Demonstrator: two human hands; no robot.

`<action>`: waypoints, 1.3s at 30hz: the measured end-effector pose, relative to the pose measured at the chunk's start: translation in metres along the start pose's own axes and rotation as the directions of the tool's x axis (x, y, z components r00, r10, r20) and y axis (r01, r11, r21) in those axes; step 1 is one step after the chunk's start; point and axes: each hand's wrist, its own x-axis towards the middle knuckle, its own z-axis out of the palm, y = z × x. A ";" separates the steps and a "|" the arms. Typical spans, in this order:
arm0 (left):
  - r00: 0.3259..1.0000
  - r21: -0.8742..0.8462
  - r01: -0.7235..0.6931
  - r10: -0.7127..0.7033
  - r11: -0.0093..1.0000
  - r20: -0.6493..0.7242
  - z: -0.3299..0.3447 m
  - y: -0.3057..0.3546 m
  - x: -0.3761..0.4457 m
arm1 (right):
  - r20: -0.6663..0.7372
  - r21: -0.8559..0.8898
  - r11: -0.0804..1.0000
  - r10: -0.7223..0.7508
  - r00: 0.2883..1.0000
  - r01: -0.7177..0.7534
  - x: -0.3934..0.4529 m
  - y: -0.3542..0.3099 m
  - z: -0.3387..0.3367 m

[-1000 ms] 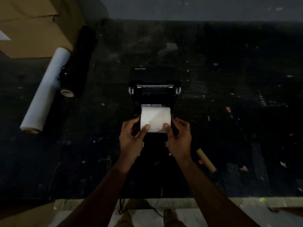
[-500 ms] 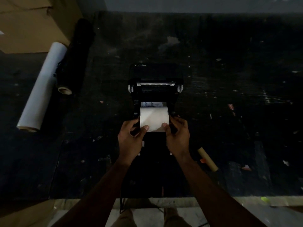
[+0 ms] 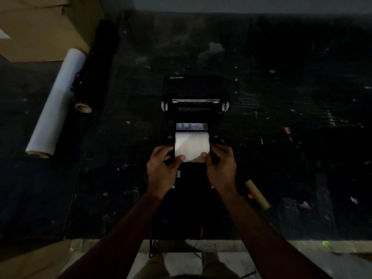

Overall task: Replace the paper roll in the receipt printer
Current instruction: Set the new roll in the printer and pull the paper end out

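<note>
A black receipt printer [image 3: 194, 88] marked "Xprinter" stands in the middle of the dark table with its cover swung open. A white paper roll [image 3: 191, 144] sits low in the open bay. My left hand [image 3: 162, 172] grips the roll's left end, thumb on its front. My right hand [image 3: 221, 171] grips the right end the same way. A bare brown cardboard core [image 3: 257, 194] lies on the table just right of my right wrist.
A long white film roll [image 3: 57, 101] and a black wrapped roll [image 3: 94, 65] lie at the left. A cardboard box [image 3: 40, 27] fills the far left corner. The table's front edge [image 3: 281, 238] runs near my elbows. Small scraps dot the surface.
Both hands have carried the paper roll slightly forward and down into the printer's bay. The view has shifted a little.
</note>
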 end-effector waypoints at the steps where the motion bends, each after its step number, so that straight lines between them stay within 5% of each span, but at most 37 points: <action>1: 1.000 0.007 0.005 -0.005 1.000 -0.011 0.002 0.000 0.000 | -0.005 -0.001 1.000 0.008 1.000 -0.008 0.000 0.000 0.001; 7: 0.998 0.100 0.020 -0.014 0.995 -0.058 0.006 0.002 -0.006 | -0.067 -0.064 0.998 0.024 0.997 -0.029 -0.006 -0.004 0.003; 13: 0.976 -0.017 0.188 -0.189 0.982 -0.107 0.001 0.012 -0.011 | -0.118 0.022 0.992 0.125 0.985 -0.123 -0.014 -0.014 -0.006; 21: 0.953 -0.109 0.303 -0.303 0.947 0.019 -0.004 -0.007 -0.008 | 0.035 0.159 0.932 0.326 0.945 -0.327 -0.004 -0.007 -0.009; 25: 0.959 -0.128 0.283 -0.281 0.950 0.035 -0.008 -0.008 -0.002 | -0.032 0.131 0.948 0.296 0.955 -0.290 0.003 -0.002 -0.013; 33: 0.967 -0.004 0.233 -0.231 0.973 0.111 -0.017 -0.015 0.010 | 0.111 -0.009 0.985 0.170 0.979 -0.170 0.014 0.000 -0.017; 39: 0.967 0.001 0.217 -0.216 0.976 0.134 -0.019 -0.009 0.007 | 0.056 -0.021 0.987 0.160 0.985 -0.159 0.008 0.003 -0.014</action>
